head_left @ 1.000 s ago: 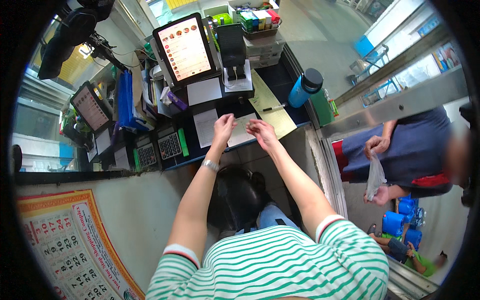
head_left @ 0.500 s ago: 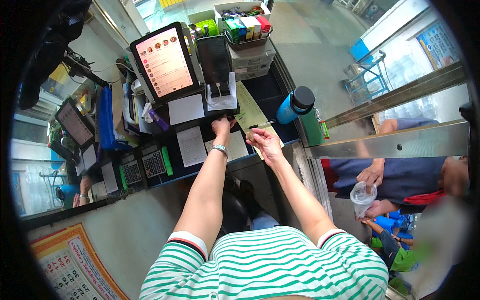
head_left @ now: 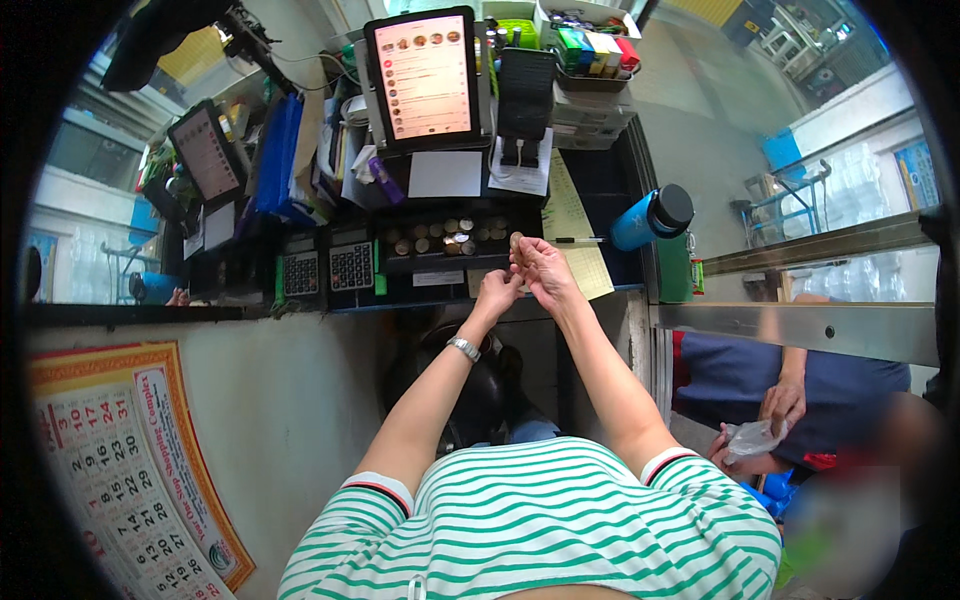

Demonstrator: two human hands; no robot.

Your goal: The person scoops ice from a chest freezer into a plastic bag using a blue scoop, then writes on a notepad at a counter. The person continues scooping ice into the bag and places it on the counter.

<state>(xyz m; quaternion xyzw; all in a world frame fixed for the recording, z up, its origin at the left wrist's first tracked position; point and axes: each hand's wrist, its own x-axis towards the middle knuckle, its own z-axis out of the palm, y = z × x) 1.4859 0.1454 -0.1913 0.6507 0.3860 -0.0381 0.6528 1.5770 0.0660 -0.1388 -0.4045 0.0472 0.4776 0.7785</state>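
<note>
Your right hand has its fingers pinched around a round coin, held up near the right end of the dark tray. Your left hand is just beside it, lower and to the left. Its fingers are bent close together, but I cannot tell if they hold something. You wear a silver watch on your left wrist.

Loose coins lie spread in the tray in front of you. To the left of the tray are two calculators. To its right, a pen lies on a long yellow paper, and a blue bottle with a black lid is near it. Behind the tray there is a lit tablet. On your right, past the metal bar, another person's hands hold a see-through bag.
</note>
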